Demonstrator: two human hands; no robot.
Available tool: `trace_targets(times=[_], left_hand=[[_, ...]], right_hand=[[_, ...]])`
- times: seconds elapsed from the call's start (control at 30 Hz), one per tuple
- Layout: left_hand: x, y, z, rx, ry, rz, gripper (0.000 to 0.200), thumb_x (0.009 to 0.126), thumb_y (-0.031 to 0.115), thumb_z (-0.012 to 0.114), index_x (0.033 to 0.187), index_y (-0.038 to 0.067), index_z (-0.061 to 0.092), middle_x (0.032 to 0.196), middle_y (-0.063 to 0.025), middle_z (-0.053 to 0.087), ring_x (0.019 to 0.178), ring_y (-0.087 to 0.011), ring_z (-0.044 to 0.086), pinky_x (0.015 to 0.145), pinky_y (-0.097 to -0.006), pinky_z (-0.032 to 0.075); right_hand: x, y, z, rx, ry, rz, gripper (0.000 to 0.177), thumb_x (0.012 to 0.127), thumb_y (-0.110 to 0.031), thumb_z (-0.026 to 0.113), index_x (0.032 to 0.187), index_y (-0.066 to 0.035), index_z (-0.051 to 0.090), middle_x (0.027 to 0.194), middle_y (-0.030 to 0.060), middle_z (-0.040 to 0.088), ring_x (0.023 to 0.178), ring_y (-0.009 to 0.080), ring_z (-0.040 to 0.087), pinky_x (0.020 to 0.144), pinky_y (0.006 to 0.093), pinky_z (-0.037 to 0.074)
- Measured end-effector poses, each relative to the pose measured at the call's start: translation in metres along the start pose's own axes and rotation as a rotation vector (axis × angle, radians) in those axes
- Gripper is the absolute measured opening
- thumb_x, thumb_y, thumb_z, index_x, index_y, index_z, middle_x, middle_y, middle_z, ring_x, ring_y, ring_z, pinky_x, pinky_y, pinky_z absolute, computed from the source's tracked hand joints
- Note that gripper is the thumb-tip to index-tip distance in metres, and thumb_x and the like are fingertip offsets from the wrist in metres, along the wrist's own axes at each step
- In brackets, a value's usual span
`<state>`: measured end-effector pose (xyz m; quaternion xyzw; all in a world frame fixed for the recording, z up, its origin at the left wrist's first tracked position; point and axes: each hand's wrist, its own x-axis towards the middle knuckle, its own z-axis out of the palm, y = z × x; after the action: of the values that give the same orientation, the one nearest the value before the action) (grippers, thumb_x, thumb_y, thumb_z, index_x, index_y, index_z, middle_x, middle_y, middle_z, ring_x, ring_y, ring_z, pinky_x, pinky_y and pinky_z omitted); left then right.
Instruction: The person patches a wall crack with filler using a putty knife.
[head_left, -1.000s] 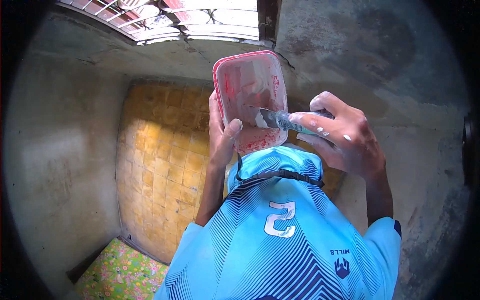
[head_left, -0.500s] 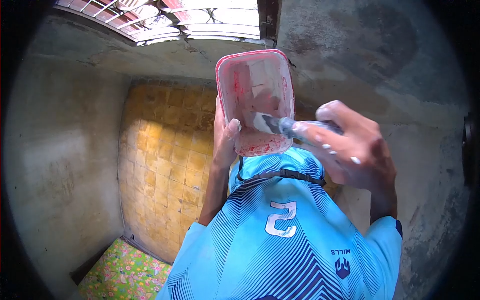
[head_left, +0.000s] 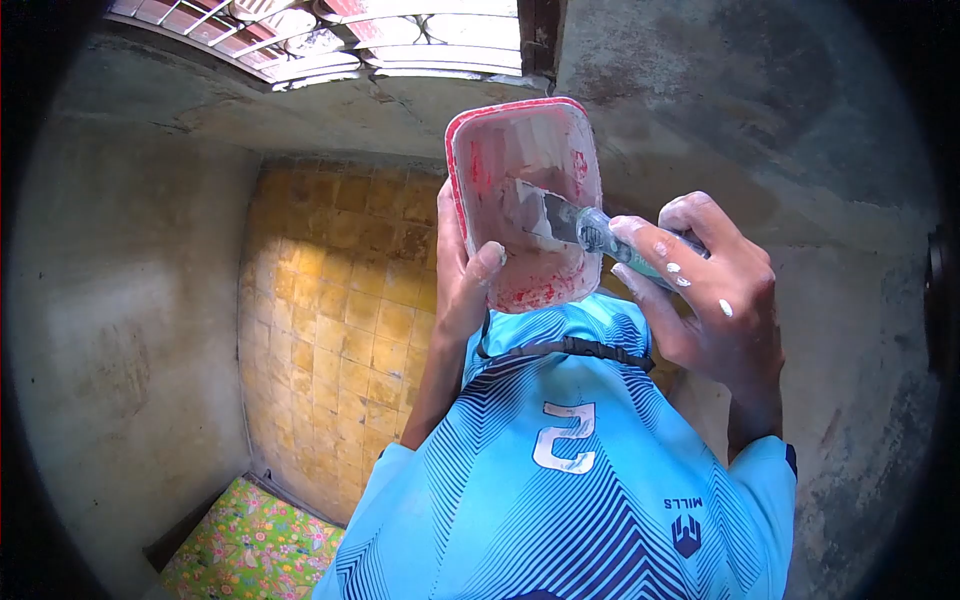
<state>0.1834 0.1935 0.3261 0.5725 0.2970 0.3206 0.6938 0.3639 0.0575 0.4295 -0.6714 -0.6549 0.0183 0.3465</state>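
Observation:
My left hand (head_left: pixel 464 280) grips a red-rimmed plastic tub (head_left: pixel 535 285) from its left side, the thumb over the near wall. Pale paste and red patches coat the tub's inside, which is tilted toward me. My right hand (head_left: pixel 715 285) is closed around the handle of a putty knife (head_left: pixel 560 218). Its flat metal blade, smeared with white paste, lies inside the tub. White spots of paste dot the fingers of my right hand, and some is on my left thumb.
A barred window (head_left: pixel 400 40) sits above a stained grey wall (head_left: pixel 700 80). Yellow tiles (head_left: pixel 340 300) cover the floor below. In the lower left lies a green flowered mat or mattress (head_left: pixel 255 545). Another bare wall (head_left: pixel 130 300) rises on the left.
The tub and my left hand have shifted slightly right. My right hand has turned, and the putty knife's blade now shows its flat face higher inside the tub.

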Motion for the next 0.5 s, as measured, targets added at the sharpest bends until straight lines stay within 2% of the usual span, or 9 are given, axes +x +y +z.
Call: trace_targets(times=[0.13, 0.33, 0.5], left_hand=[[-0.001, 0.002, 0.000, 0.055, 0.007, -0.003, 0.111, 0.068, 0.066, 0.067, 0.148, 0.003, 0.022, 0.137, -0.0211, 0.040, 0.128, -0.0336, 0.044, 0.104, -0.0490, 0.041], [-0.001, -0.003, -0.009, 0.010, -0.026, -0.048, 0.108, 0.069, 0.060, 0.067, 0.149, 0.002, 0.022, 0.139, -0.0221, 0.039, 0.130, -0.0340, 0.042, 0.105, -0.0501, 0.039], [0.003, -0.008, -0.017, 0.057, -0.056, -0.053, 0.108, 0.069, 0.059, 0.066, 0.149, 0.001, 0.022, 0.140, -0.0227, 0.038, 0.131, -0.0348, 0.041, 0.107, -0.0502, 0.037]], right_hand=[[-0.005, -0.001, 0.007, 0.008, -0.009, 0.019, 0.040, 0.065, 0.003, 0.081, 0.102, -0.004, 0.072, 0.082, 0.0139, 0.060, 0.067, 0.0228, 0.063, 0.053, 0.0289, 0.053], [-0.005, 0.014, 0.013, 0.048, -0.016, -0.010, 0.042, 0.064, 0.001, 0.084, 0.103, -0.007, 0.073, 0.083, 0.0132, 0.060, 0.070, 0.0233, 0.064, 0.055, 0.0293, 0.055], [-0.003, 0.020, 0.015, 0.034, -0.051, -0.045, 0.039, 0.067, 0.000, 0.083, 0.104, -0.008, 0.073, 0.085, 0.0139, 0.061, 0.072, 0.0241, 0.065, 0.056, 0.0301, 0.056]])
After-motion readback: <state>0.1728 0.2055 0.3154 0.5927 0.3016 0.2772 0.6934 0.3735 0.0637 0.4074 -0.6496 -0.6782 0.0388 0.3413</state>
